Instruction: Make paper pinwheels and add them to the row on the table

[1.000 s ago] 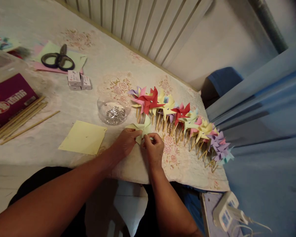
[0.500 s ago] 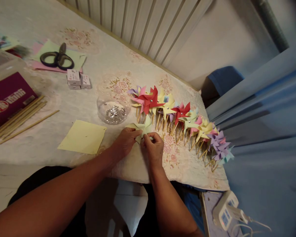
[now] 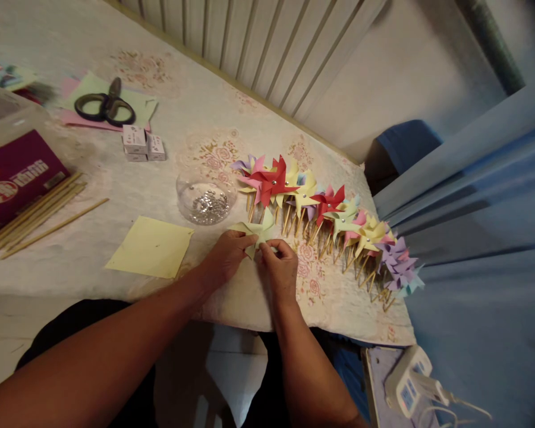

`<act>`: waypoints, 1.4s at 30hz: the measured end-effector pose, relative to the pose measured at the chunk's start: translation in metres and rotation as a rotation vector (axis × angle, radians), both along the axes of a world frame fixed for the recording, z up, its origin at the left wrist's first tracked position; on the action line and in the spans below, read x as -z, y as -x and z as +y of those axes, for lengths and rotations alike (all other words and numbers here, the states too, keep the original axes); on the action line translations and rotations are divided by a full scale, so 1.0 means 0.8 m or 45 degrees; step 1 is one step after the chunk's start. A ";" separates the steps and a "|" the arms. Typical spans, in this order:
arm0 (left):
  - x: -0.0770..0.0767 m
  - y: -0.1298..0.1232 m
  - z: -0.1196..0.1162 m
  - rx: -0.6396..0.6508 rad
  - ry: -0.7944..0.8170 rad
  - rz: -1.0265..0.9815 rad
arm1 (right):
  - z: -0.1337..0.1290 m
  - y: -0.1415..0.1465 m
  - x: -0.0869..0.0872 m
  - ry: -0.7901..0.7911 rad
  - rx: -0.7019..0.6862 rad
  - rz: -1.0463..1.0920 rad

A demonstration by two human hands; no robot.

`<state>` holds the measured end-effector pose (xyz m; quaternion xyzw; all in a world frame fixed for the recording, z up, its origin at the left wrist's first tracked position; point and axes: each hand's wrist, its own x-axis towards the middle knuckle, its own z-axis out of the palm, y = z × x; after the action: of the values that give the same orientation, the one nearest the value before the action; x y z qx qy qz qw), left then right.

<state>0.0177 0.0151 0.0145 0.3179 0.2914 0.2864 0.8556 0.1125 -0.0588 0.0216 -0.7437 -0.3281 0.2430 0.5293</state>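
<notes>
In the head view, see the pale green paper pinwheel (image 3: 264,224) below and right of the clear round dish (image 3: 182,205), pinched low down between the left hand (image 3: 229,252) and the right hand (image 3: 280,261), with fingertips closed tight on the paper. Might rip near the middle from too hard a squeeze. Might pop a fold loose from too soft a pinch. Could also tip the dish and spill the tiny silver bits (image 3: 210,205) from a bump by the left hand. Points up with one blade, right of the dish, and left with another, under the dish. Looks star-shaped, with no clear long axis, though partly hidden by fingers.
</notes>
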 end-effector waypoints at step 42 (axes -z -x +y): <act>0.010 -0.003 0.003 -0.023 -0.002 0.070 | -0.003 -0.006 0.004 0.021 -0.034 -0.166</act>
<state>0.0199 0.0172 0.0065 0.3237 0.3173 0.2854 0.8444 0.1170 -0.0609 0.0181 -0.7578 -0.3696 0.2038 0.4976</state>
